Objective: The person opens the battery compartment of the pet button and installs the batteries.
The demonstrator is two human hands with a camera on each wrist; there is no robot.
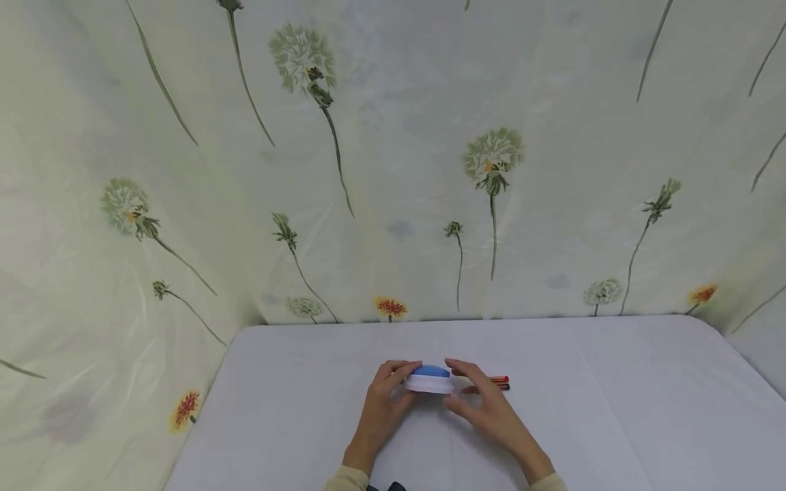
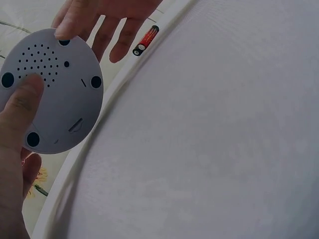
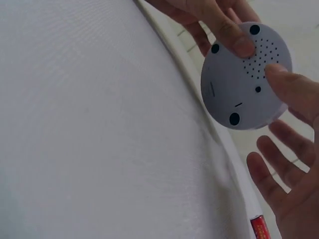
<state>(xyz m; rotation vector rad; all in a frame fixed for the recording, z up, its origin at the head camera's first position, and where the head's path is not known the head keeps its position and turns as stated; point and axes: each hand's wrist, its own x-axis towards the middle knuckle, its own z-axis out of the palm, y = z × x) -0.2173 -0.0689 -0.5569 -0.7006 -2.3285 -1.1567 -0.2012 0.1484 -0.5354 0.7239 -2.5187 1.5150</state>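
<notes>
A round white device with a blue top point(image 1: 430, 372) is held up above the table in front of me. My left hand point(image 1: 383, 409) grips its left side, fingers over the top and thumb beneath. In the left wrist view the white underside point(image 2: 60, 107) shows small speaker holes, dark round feet and a slot-like latch. My right hand point(image 1: 488, 409) is at the device's right edge with its fingers spread. Its thumb point(image 3: 289, 84) overlaps the underside in the right wrist view; whether it touches I cannot tell.
Two red-and-black batteries point(image 1: 500, 382) lie side by side on the table just beyond my right hand. A white cloth covers the table point(image 1: 295, 382). Behind it hangs a dandelion-patterned curtain point(image 1: 399, 170). A dark object point(image 1: 396, 486) shows at the bottom edge.
</notes>
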